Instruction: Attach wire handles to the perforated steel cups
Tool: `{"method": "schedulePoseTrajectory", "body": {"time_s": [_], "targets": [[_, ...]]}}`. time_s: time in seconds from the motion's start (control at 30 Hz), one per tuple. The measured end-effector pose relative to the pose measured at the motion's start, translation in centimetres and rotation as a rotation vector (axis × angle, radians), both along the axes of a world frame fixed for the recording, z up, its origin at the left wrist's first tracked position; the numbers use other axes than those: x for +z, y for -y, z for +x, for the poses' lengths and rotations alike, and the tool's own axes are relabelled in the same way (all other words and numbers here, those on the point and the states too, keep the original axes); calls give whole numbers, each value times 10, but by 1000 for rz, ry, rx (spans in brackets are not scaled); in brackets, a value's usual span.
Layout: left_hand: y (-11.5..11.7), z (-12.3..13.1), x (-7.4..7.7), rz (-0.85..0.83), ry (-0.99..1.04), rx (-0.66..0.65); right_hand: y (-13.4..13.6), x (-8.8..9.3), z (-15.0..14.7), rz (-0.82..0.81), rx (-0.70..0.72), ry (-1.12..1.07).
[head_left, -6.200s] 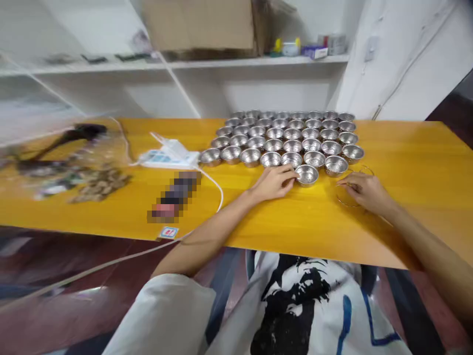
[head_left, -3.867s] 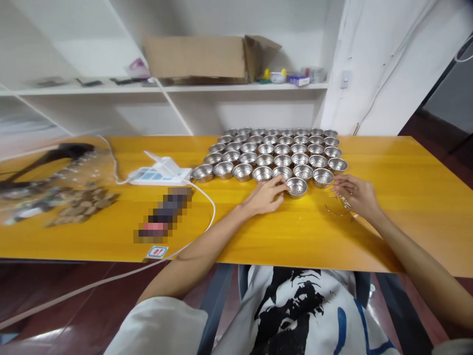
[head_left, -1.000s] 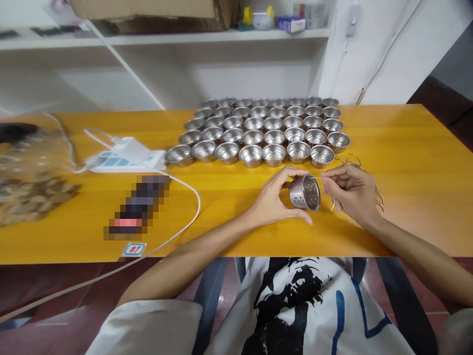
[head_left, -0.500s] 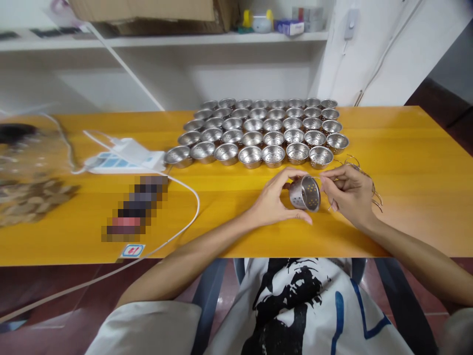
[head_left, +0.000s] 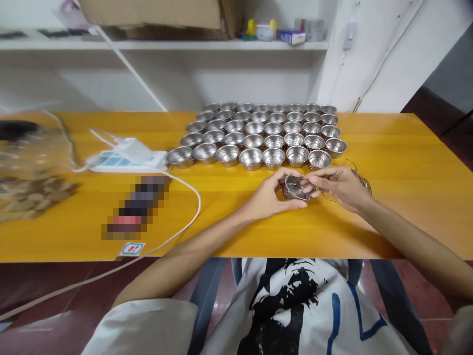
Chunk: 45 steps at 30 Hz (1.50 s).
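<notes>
My left hand [head_left: 266, 198] curls around a small perforated metal strainer cup [head_left: 291, 188], thumb at its lower side and fingers behind its top. The cup's mouth is turned up towards me. At its right side my right hand [head_left: 343, 184] is closed, with fingertips over the rim and partly inside the mouth. A thin curved wire [head_left: 328, 198] shows below the right hand's fingers and seems pinched in them; its upper end is hidden. More bent wires [head_left: 364, 181] lie on the table just behind the right hand.
Several rows of similar strainer cups [head_left: 273, 159] stand behind my hands. To the left are a white power strip [head_left: 121, 161] with a cable, a pixelated dark object [head_left: 136, 204], a number card [head_left: 132, 249] and a heap of light brown pieces [head_left: 37, 199]. A shelf [head_left: 221, 46] runs behind the table.
The cup has tipped from facing right to facing up towards me. My right hand has moved left, bringing its fingertips from beside the rim to over and into the mouth.
</notes>
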<state>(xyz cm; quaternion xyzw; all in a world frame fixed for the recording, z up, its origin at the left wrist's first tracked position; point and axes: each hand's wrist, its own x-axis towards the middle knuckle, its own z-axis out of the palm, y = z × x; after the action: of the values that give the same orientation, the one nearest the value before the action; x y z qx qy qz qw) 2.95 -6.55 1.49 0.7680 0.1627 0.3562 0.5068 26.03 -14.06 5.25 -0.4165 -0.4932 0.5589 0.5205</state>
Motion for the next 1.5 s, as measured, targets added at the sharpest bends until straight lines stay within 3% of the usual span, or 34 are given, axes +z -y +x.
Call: {"method": "schedulePoseTrajectory", "body": {"time_s": [0.17,0.33,0.53,0.77,1.03,1.13,1.33,1.5], "targets": [[-12,-6,-1,-91,7,-95,3,2,5,-8,74,-43],[-20,-10,-1,-113,66,-58,6,7,9,17,170,-57],[-22,-9,-2,-169,107,-34,4,3,2,22,88,-51],[-18,-9,0,-215,115,-92,11,0,-1,67,186,-6],[-25,-9,-4,-440,124,-261,16,8,-10,150,-19,62],[-27,-12,-7,-506,125,-320,20,14,-12,188,-20,134],[-29,-17,-11,-564,84,-329,30,27,-15,192,73,104],[-34,-20,-17,-590,86,-320,31,30,-18,172,-58,98]]}}
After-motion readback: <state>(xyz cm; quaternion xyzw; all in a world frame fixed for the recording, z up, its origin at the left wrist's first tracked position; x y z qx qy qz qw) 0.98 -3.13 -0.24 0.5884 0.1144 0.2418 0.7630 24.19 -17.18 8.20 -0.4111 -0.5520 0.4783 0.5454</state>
